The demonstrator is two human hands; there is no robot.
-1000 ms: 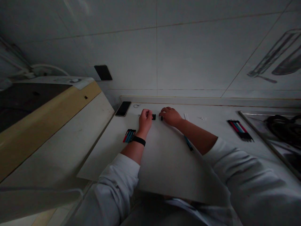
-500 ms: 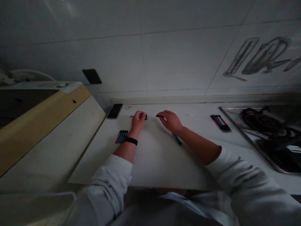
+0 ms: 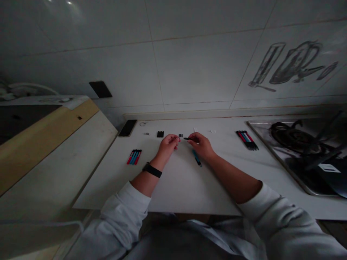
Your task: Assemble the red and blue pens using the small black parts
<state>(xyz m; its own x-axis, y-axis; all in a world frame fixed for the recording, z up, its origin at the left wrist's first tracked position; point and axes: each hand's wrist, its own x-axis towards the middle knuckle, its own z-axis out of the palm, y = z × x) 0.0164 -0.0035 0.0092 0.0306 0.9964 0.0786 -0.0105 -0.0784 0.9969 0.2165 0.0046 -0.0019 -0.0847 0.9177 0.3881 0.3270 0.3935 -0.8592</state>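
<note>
Right hand (image 3: 202, 144) is pinching a black piece (image 3: 187, 138), the grip hiding its rear end. Left hand (image 3: 167, 145) is showing a loose curl; cannot tell if gripping anything.

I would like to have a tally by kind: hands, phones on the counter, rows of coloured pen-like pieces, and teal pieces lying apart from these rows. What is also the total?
Left hand and right hand: 2
Phone: 1
Rows, left row and right row: 2
Lone teal piece: 1
Total: 6
</note>
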